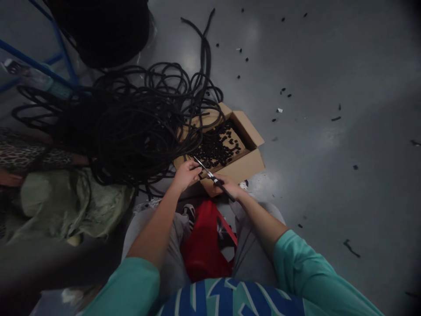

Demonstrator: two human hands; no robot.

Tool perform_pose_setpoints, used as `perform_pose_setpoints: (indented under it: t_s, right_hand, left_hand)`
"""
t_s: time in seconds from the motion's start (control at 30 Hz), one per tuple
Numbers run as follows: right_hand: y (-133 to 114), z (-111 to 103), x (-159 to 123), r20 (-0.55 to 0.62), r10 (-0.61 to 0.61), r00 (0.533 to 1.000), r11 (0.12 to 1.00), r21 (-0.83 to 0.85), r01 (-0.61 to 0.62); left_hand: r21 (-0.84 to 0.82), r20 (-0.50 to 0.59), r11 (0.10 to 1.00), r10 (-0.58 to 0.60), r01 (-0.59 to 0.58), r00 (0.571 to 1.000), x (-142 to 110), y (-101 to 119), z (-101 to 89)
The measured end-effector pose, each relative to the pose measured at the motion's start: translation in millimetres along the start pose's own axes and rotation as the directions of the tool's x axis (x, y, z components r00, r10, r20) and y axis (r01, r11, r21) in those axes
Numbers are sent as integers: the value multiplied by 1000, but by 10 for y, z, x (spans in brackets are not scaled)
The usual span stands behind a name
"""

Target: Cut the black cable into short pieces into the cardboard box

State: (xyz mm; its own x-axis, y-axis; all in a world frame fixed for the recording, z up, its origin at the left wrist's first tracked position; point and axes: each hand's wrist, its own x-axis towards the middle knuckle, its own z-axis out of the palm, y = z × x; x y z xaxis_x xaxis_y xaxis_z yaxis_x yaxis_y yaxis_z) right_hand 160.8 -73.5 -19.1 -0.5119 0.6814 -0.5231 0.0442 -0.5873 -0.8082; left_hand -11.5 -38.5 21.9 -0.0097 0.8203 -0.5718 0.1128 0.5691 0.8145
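Note:
My right hand (229, 186) is wrapped around the dark handles of a pair of scissors (210, 174), whose bright blades point up and to the left. Just left of the blades, my left hand (187, 174) is closed in a pinch on a thin black tube, its tip close to the metal. Beneath both hands lies an open cardboard box (253, 131) with many short black cut pieces (215, 147) inside. A large tangle of long black tubing (131, 118) fills the area to the left and hangs over the box's left side.
A big black coil (101, 30) stands at the upper left beside a blue metal frame (55, 41). Another person's leopard-print sleeve (29, 149) and green cloth (66, 197) are at the left. Black scraps (283, 89) dot the grey floor. Something red (207, 245) lies between my legs.

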Motion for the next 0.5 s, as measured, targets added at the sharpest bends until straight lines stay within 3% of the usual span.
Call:
perform_pose_setpoints:
  t_s: [0.17, 0.37, 0.5]
  right_hand:
    - [34, 2, -10, 21, 29, 999, 999, 26, -30]
    - [91, -9, 38, -42, -77, 996, 991, -112, 72]
    - [105, -11, 45, -54, -84, 995, 986, -147, 75]
  left_hand:
    - [-28, 126, 999, -31, 35, 992, -40, 57, -22]
    - [8, 104, 1000, -24, 23, 994, -5, 52, -89]
    - [71, 105, 997, -13, 6, 994, 21, 27, -109]
